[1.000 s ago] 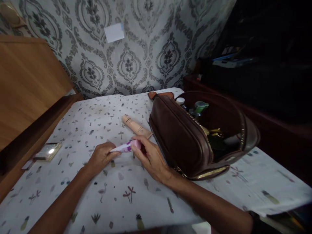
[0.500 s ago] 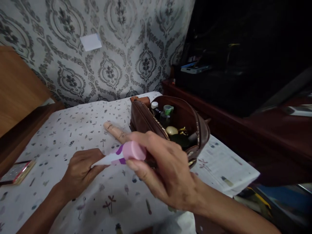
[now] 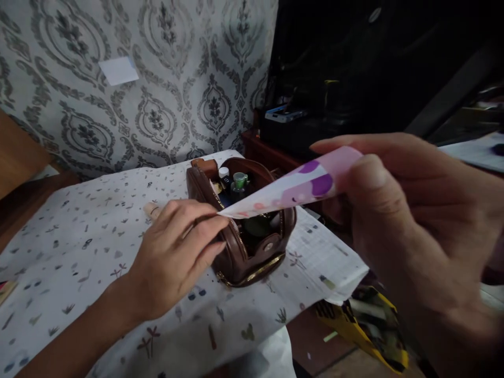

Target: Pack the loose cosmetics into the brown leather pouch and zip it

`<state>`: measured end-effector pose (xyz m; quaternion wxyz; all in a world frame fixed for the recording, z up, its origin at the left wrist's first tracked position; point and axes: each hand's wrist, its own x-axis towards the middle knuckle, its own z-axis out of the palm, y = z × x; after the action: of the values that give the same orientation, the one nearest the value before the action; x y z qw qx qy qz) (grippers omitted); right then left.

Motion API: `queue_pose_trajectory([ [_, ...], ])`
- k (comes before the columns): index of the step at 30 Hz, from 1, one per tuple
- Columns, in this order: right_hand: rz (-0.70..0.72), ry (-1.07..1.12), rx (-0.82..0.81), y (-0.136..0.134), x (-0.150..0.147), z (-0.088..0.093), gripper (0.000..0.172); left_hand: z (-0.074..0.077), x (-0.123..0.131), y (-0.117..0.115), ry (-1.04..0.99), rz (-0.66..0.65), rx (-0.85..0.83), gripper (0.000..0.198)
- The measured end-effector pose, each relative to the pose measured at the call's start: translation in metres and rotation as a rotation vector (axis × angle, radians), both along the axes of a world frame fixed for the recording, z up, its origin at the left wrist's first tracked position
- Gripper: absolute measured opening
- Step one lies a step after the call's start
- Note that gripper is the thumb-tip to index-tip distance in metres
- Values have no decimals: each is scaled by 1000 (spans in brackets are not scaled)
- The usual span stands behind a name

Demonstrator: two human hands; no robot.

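Observation:
A pink, white and purple squeeze tube (image 3: 275,191) is pinched at its capped end between the thumb and fingers of my right hand (image 3: 409,215), raised at the right. The tube's flat end points left over a brown zippered bag (image 3: 232,257), which stands unzipped. My left hand (image 3: 177,252) has its fingers stretched out over the bag's near left side, their tips at the rim and close to the tube's flat end. Its thumb is hidden. Inside the bag are a white-capped dark bottle (image 3: 224,177) and a green-topped clear bottle (image 3: 239,181).
A beige tube (image 3: 151,211) lies partly hidden behind my left hand on the patterned white tablecloth (image 3: 98,226). A large dark screen (image 3: 354,68) stands at the back right. Below the table's right edge sits a yellow-and-black item (image 3: 362,331).
My right hand has moved up and right with the squeeze tube. My left hand, earlier closed on its flat end, has come to the bag with fingers extended. The view has shifted right.

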<state>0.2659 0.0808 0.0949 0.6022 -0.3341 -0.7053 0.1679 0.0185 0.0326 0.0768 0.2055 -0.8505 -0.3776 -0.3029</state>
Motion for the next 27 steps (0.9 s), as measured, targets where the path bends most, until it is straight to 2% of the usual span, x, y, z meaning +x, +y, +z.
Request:
queue_pose_trajectory([
  [3,-34,-65,26,8,16,-6,22,-6,8,3,128,-16,1,25],
  [5,-10,-155,58,12,21,-9,19,-13,9,4,123,-28,-42,25],
  [10,123,-403,21,23,27,-10,20,-25,7,1,36,-12,-114,34],
  [14,285,-511,-35,30,25,-10,23,-29,9,1,18,0,-141,37],
  [18,373,-618,-28,32,17,-19,22,-31,9,0,9,7,-153,40],
  [23,367,-730,4,31,5,-39,25,-31,8,-2,-1,17,-195,41],
  [27,358,-737,6,29,2,-44,25,-30,8,-3,16,14,-202,39],
])
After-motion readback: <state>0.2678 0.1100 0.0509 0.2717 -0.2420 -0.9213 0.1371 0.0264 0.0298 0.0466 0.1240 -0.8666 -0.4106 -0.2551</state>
